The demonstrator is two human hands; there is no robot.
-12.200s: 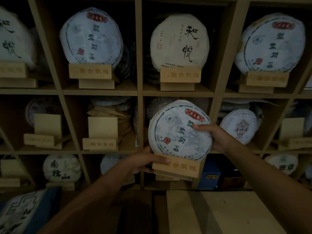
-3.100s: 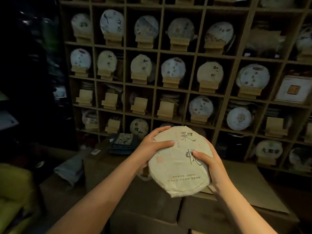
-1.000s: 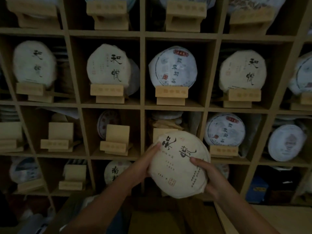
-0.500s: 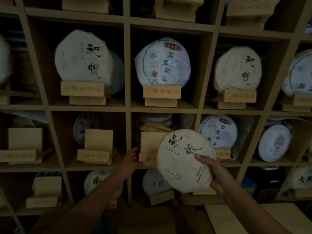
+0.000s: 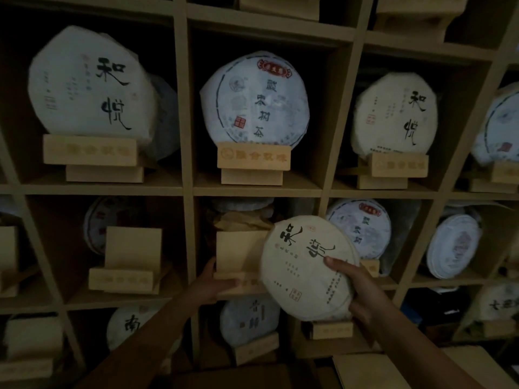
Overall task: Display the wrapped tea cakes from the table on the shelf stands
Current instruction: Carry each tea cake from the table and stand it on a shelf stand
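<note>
Paper-wrapped tea cake (image 5: 307, 272) in your right hand (image 5: 362, 293), tilted before the shelf (image 5: 258, 191).
Your right grip curls round its lower right edge; your left hand (image 5: 212, 286) grasps the empty wooden stand (image 5: 238, 256) just beyond, in the middle cubby.

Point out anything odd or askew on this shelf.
The cream tea cake in the right hand is tilted, its calligraphy slanting, not yet on the empty stand that the left hand grips. Crumpled paper sits behind that stand.
</note>
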